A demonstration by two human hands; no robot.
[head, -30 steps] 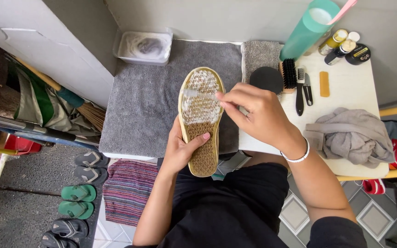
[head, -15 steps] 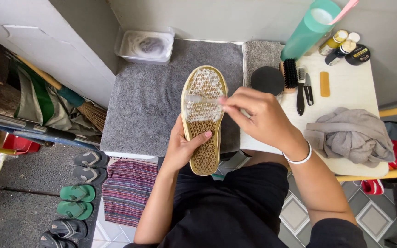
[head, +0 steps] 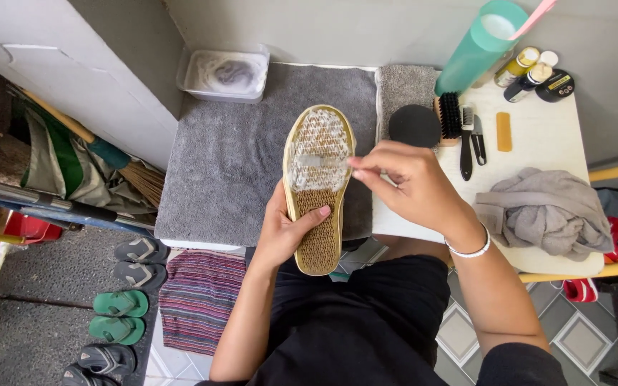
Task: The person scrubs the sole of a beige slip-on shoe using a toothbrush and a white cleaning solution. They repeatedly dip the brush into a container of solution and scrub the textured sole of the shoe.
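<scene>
Tan rubber sole up, the shoe (head: 318,187) hangs over the grey towel (head: 252,143); the left hand (head: 287,232) grips its heel for steadiness, the right hand (head: 402,187) pinches a brush (head: 316,160) across the foamy forefoot.

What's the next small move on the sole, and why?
Probably stroke the small brush down toward the heel. The front half of the shoe sole is white with foam and the heel half looks bare tan. The left hand steadies it; the right hand holds the brush.
</scene>
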